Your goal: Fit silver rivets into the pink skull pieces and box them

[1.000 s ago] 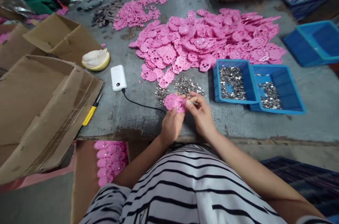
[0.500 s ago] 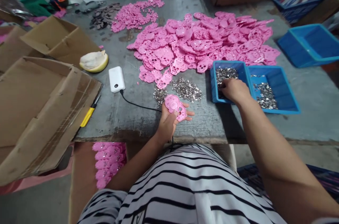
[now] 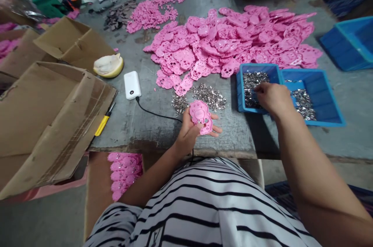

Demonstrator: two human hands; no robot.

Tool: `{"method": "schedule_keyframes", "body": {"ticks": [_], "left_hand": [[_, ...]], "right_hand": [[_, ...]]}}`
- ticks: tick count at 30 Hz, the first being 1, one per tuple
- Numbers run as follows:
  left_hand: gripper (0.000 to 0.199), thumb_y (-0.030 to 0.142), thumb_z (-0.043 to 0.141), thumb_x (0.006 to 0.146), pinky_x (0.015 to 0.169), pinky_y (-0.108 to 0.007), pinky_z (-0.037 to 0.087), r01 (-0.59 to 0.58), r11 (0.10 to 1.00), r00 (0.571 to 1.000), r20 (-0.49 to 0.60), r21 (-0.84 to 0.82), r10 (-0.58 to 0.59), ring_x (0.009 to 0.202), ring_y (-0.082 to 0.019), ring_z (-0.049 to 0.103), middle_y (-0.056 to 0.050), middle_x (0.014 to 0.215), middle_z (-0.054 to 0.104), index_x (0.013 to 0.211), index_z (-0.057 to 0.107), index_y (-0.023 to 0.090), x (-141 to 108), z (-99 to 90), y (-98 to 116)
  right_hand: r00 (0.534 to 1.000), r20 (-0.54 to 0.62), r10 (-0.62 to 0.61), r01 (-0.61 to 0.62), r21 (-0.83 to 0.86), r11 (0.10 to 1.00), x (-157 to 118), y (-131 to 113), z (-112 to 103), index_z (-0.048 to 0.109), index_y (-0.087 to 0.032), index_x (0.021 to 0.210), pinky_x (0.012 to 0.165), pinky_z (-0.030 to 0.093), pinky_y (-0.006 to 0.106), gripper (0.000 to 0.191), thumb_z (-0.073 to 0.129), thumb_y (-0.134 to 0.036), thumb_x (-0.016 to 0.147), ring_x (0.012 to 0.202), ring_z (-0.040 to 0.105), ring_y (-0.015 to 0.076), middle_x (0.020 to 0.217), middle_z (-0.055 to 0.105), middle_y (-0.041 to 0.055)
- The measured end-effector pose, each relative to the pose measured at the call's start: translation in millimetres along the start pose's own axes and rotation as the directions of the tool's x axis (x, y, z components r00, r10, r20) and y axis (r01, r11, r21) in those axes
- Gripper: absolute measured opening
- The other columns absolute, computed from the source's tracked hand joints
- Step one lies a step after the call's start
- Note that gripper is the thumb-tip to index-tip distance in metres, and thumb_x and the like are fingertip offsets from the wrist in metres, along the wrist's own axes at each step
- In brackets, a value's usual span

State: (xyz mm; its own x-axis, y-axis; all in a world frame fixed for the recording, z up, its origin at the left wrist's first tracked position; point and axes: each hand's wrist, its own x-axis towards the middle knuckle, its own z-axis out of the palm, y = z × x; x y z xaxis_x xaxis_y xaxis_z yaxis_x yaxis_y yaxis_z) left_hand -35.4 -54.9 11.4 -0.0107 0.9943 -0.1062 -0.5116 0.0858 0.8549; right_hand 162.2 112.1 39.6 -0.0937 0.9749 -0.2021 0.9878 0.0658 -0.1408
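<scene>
A pink plastic piece (image 3: 200,114) with small holes lies on my left hand (image 3: 189,133), the thumb pressed on its lower part and the fingertips showing past its right side. My right hand (image 3: 274,97) is over the left blue bin (image 3: 241,101), its fingers pinched together at the small metal parts (image 3: 253,79); whatever the fingertips hold is too small to make out. Just behind my left hand are two small heaps of metal parts (image 3: 211,97) on the table. A large pile of pink pieces (image 3: 230,41) spreads behind the bins and heaps.
Another blue bin (image 3: 329,101) with metal parts adjoins the first. On the left are cardboard boxes (image 3: 58,122), a yellow-handled screwdriver (image 3: 101,125), a fruit rind (image 3: 109,66) and a white power bank (image 3: 132,84) with a black cable. Pink pieces fill a box (image 3: 124,175) below the table edge.
The view has shifted slightly, so most things sit a little differently in it. My right hand is still at the left bin, its fingertips a bit higher out of the metal parts.
</scene>
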Motion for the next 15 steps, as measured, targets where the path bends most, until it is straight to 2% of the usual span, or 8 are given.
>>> {"method": "schedule_keyframes", "body": {"ticks": [2, 4, 6, 7, 9, 11, 13, 15], "left_hand": [[0.048, 0.037, 0.061, 0.081, 0.065, -0.036, 0.056, 0.002, 1.0, 1.0, 0.016, 0.012, -0.002, 0.076, -0.02, 0.07, -0.007, 0.108, 0.063, 0.12, 0.034, 0.026, -1, -0.9, 0], [0.047, 0.036, 0.06, 0.081, 0.064, -0.035, 0.056, -0.001, 1.0, 1.0, 0.025, 0.021, 0.001, 0.075, -0.019, 0.069, -0.007, 0.107, 0.064, 0.119, 0.035, 0.026, -1, -1.5, 1], [0.044, 0.035, 0.059, 0.082, 0.063, -0.034, 0.056, -0.007, 1.0, 0.999, 0.031, 0.021, 0.006, 0.074, -0.018, 0.069, -0.007, 0.107, 0.065, 0.118, 0.036, 0.025, -2, -1.6, 2], [0.042, 0.034, 0.058, 0.082, 0.062, -0.033, 0.056, -0.01, 1.0, 0.999, 0.032, 0.019, 0.009, 0.073, -0.018, 0.069, -0.007, 0.107, 0.065, 0.117, 0.036, 0.025, -2, -1.4, 2], [0.04, 0.032, 0.057, 0.083, 0.059, -0.033, 0.056, -0.022, 1.0, 0.999, 0.025, 0.016, 0.022, 0.07, -0.018, 0.069, -0.007, 0.105, 0.066, 0.117, 0.036, 0.025, -2, -1.0, 4], [0.038, 0.028, 0.056, 0.084, 0.054, -0.032, 0.055, -0.035, 0.999, 0.999, 0.016, 0.021, 0.035, 0.066, -0.018, 0.069, -0.006, 0.1, 0.066, 0.116, 0.036, 0.024, -1, -0.4, 4], [0.038, 0.026, 0.055, 0.083, 0.051, -0.03, 0.054, -0.04, 0.999, 0.999, 0.012, 0.032, 0.039, 0.062, -0.018, 0.068, -0.005, 0.097, 0.067, 0.116, 0.036, 0.023, -1, 0.1, 5], [0.039, 0.026, 0.056, 0.083, 0.048, -0.029, 0.053, -0.03, 0.998, 1.0, 0.005, 0.047, 0.03, 0.06, -0.018, 0.068, -0.005, 0.095, 0.067, 0.116, 0.036, 0.023, -1, 0.7, 6]], "right_hand": [[0.999, 0.028, 0.028, -0.027, -0.008, 1.0, -1, 0, -2, 0.07, -0.009, 0.106, 0.069, 0.036, 0.032, 0.03, 0.049, -0.011, 0.085, 0.091, 0.063, 0.0248, 0.105, 0.068, 0.0237], [0.999, 0.011, 0.036, -0.036, 0.049, 0.998, -2, 0, -5, 0.072, -0.01, 0.099, 0.068, 0.036, 0.031, 0.025, 0.054, -0.009, 0.082, 0.085, 0.063, 0.0225, 0.095, 0.071, 0.0199], [0.999, 0.006, 0.051, -0.051, 0.234, 0.971, -4, 1, -6, 0.072, -0.011, 0.087, 0.063, 0.037, 0.03, 0.017, 0.058, -0.007, 0.078, 0.067, 0.06, 0.0178, 0.071, 0.069, 0.0115], [0.997, 0.023, 0.071, -0.075, 0.372, 0.925, -5, 1, -6, 0.071, -0.012, 0.079, 0.058, 0.037, 0.028, 0.012, 0.06, -0.007, 0.076, 0.056, 0.055, 0.0149, 0.058, 0.064, 0.0058], [0.994, 0.077, 0.083, -0.114, 0.659, 0.743, -11, 1, -6, 0.065, -0.015, 0.065, 0.046, 0.033, 0.024, 0.01, 0.065, -0.006, 0.07, 0.041, 0.044, 0.0098, 0.043, 0.051, -0.0031], [0.995, 0.099, 0.019, -0.095, 0.862, 0.499, -17, 0, -5, 0.061, -0.017, 0.058, 0.038, 0.029, 0.022, 0.015, 0.071, -0.007, 0.063, 0.035, 0.038, 0.0071, 0.042, 0.051, -0.0047], [0.993, 0.081, -0.082, -0.054, 0.956, 0.289, -24, -2, -4, 0.064, -0.017, 0.059, 0.033, 0.027, 0.021, 0.015, 0.078, -0.011, 0.055, 0.034, 0.039, 0.0061, 0.049, 0.06, -0.0018], [0.984, 0.07, -0.166, -0.045, 0.988, 0.15, -30, -4, -3, 0.069, -0.016, 0.064, 0.031, 0.027, 0.02, 0.019, 0.082, -0.017, 0.05, 0.034, 0.04, 0.0058, 0.055, 0.066, 0.0018]]}}
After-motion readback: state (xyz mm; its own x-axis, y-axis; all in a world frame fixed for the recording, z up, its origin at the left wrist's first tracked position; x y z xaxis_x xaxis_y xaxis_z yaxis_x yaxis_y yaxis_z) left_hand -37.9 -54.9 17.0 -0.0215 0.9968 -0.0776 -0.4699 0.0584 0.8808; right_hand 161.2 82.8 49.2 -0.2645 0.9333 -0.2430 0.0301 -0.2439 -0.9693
